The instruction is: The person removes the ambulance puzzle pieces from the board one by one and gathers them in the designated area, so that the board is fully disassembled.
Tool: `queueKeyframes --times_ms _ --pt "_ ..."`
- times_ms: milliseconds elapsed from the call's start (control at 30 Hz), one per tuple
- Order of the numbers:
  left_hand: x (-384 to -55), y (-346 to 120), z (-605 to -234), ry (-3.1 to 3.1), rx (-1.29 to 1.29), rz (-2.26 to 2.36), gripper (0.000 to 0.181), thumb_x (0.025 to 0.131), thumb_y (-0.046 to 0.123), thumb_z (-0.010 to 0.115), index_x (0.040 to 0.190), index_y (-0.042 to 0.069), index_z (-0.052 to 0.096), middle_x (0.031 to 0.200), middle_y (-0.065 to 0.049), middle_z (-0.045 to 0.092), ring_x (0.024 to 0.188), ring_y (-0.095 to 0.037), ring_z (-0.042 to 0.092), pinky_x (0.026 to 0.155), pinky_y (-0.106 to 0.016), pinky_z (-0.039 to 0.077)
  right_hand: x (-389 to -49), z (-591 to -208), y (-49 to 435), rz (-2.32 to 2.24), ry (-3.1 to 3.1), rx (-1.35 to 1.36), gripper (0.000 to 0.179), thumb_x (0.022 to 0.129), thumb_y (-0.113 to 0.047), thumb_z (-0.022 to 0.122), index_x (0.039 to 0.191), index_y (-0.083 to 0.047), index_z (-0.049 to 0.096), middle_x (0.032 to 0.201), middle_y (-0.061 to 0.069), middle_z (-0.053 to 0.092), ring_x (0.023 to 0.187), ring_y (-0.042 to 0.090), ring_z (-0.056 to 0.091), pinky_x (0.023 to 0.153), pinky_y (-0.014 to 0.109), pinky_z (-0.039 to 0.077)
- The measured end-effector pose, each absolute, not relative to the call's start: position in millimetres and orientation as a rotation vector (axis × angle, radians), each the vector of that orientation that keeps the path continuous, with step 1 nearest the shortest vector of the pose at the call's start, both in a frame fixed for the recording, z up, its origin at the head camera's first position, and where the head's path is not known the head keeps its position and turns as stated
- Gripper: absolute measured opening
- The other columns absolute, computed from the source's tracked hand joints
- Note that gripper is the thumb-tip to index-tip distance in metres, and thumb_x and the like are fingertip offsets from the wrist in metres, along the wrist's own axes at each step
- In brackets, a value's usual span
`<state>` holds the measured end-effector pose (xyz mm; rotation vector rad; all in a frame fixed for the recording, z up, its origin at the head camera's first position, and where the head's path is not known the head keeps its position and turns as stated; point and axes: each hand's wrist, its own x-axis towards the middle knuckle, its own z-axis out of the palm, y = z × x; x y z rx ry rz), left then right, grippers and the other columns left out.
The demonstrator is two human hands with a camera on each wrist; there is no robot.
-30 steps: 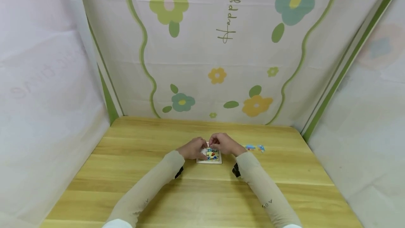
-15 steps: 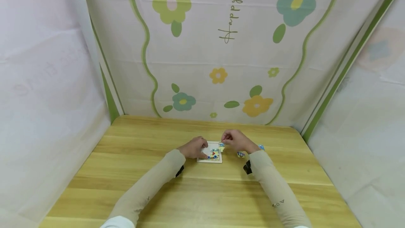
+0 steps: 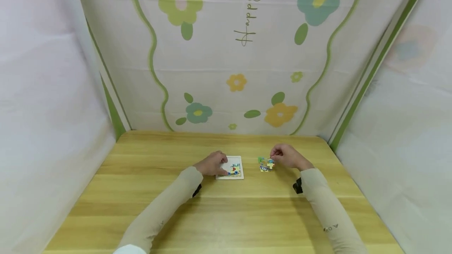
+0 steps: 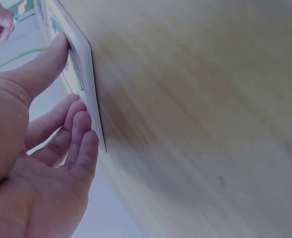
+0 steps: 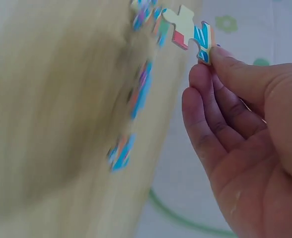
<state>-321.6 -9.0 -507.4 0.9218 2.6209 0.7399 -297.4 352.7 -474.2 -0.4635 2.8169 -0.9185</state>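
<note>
My left hand (image 3: 210, 164) rests on a white-framed jigsaw puzzle board (image 3: 242, 169) that lies on the table. In the left wrist view its thumb presses on the printed face, and the other fingers (image 4: 89, 148), bent loosely, touch the frame. Printed pieces fill the lower right of the board; its upper part shows bare white. To the right, my right hand (image 3: 287, 156) pinches a puzzle piece (image 5: 183, 25) between thumb and fingers, raised over the table. The piece is pale yellow with blue and red bits.
Several loose puzzle pieces (image 3: 264, 169) lie on the wooden table (image 3: 226, 214) beside the held piece, blurred in the right wrist view. A flower-printed cloth (image 3: 212, 69) hangs behind the table, and cloth walls stand at both sides.
My right hand has moved from the board out to the right, carrying the puzzle piece off it to the loose pieces. My left hand stays on the board.
</note>
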Motion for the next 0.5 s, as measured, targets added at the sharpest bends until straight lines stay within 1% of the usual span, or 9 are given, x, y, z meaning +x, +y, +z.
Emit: queueKeyframes --times_ms 167,233,500 --pt "-321 -12 -503 2.61 0.9 0.772 0.047 0.091 0.024 0.085 0.127 -0.002 0.068 0.12 -0.01 0.063 0.106 -0.019 0.058 0.102 -0.04 0.052 -293 -481 371 -0.93 2.8 -0.411 0.007 0.104 -0.008 0.066 0.103 -0.003 0.071 0.096 0.009 0.071 0.085 0.018 0.063 0.074 0.027 0.052" --pt "-320 -12 -502 2.607 0.907 0.775 0.048 0.091 0.024 0.085 0.127 -0.002 0.067 0.12 -0.01 0.064 0.106 -0.019 0.058 0.102 -0.041 0.052 -292 -485 376 -0.933 2.791 -0.372 0.007 0.104 -0.008 0.066 0.103 -0.004 0.072 0.096 0.008 0.071 0.085 0.017 0.063 0.074 0.026 0.051" --pt "-319 -7 -502 2.615 0.897 0.767 0.047 0.091 0.023 0.086 0.126 -0.002 0.068 0.12 -0.01 0.064 0.107 -0.019 0.058 0.103 -0.041 0.052 -291 -496 380 -0.928 2.783 -0.371 0.007 0.103 -0.005 0.066 0.102 -0.002 0.073 0.094 0.008 0.071 0.085 0.016 0.061 0.076 0.028 0.051"
